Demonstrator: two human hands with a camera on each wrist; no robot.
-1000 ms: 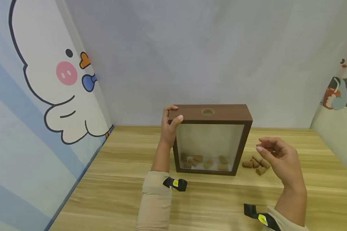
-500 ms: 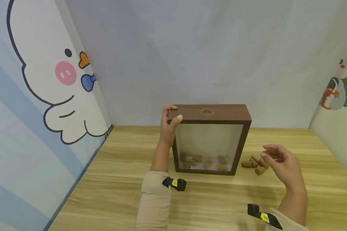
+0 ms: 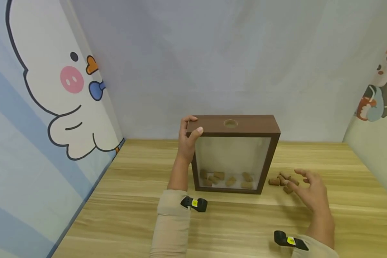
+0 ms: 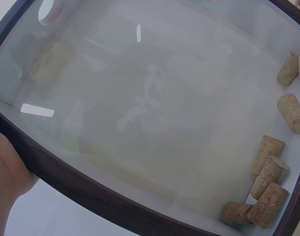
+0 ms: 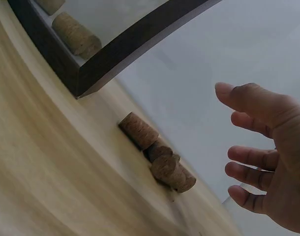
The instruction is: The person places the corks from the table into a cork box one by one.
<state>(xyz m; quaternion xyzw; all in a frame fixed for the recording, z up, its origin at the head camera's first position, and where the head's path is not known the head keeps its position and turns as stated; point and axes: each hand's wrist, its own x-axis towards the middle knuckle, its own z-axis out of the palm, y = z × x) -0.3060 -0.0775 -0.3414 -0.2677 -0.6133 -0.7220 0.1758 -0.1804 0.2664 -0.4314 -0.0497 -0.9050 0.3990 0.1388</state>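
On wd tbl (image 3: pixel 125 215), wall (image 3: pixel 225 71) bhnd: corks (image 3: pixel 273 182).

1. Head view, right of centre: right fingers (image 3: pixel 304 173) partly cover the loose corks (image 3: pixel 273 181); count unclear.
2. Head view, centre: some left fingers (image 3: pixel 189 118) hidden behind the box (image 3: pixel 213 125).
3. Right wrist view, upper left: box cut off by top edge.

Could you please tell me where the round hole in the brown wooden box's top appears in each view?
Head: the round hole is just right of centre.
Left wrist: top edge, towards the left.
Right wrist: not in it.
Shared landmark: the brown wooden box.
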